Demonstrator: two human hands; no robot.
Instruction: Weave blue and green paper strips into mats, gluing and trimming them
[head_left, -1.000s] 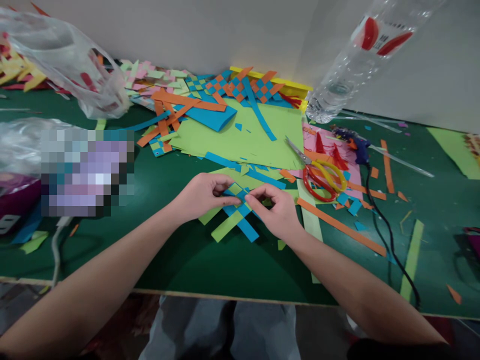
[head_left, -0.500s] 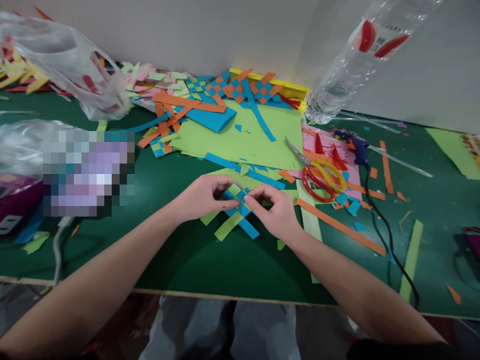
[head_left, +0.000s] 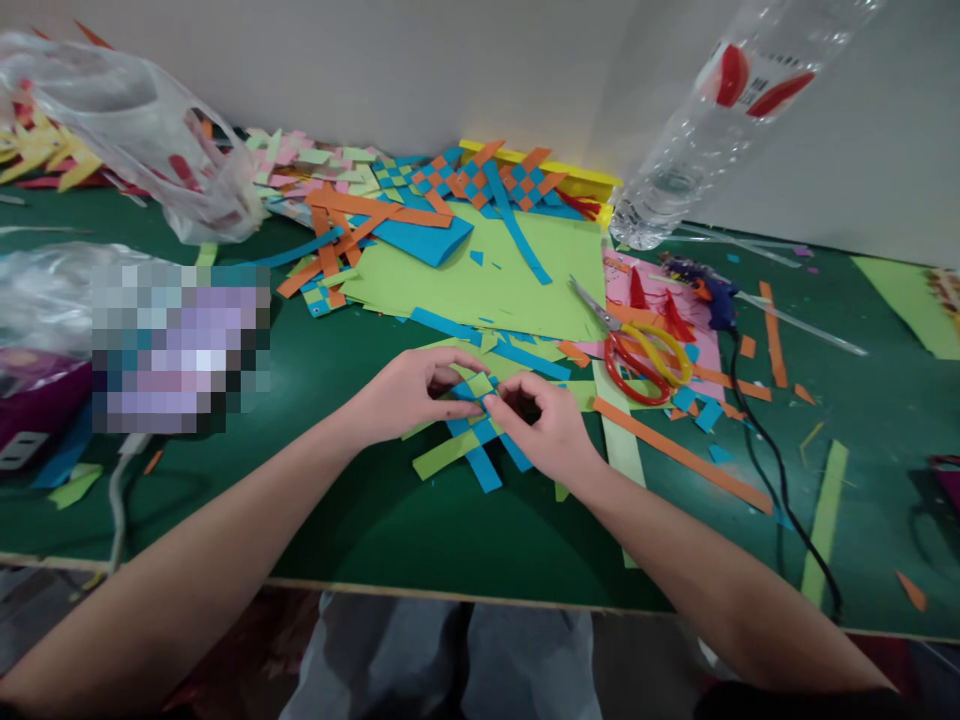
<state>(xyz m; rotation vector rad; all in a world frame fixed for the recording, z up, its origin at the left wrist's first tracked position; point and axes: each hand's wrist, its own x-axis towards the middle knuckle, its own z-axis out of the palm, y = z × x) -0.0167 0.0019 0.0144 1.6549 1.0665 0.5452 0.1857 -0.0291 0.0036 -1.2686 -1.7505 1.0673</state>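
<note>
A small woven piece of blue and light green paper strips (head_left: 474, 440) is held between my hands, low over the green table. My left hand (head_left: 416, 395) is closed on its left and upper edge, thumb below and fingers above. From the right, my right hand (head_left: 544, 415) pinches the piece near its upper right corner. Loose strip ends fan out toward me below the weave. Part of the piece is hidden behind my fingers. Just beyond my hands lie cut blue strips (head_left: 517, 352) and green paper scraps.
Scissors with red and yellow handles (head_left: 649, 360) lie right of the light green sheets (head_left: 480, 285). A glue gun (head_left: 716, 300) with a black cord is farther right. A plastic bottle (head_left: 690, 150) leans at the back; finished paper fish (head_left: 480, 180) and a plastic bag (head_left: 172, 160) are there too.
The woven piece has turned slightly, its strip ends swinging to the left. Both hands stay in nearly the same place on it.
</note>
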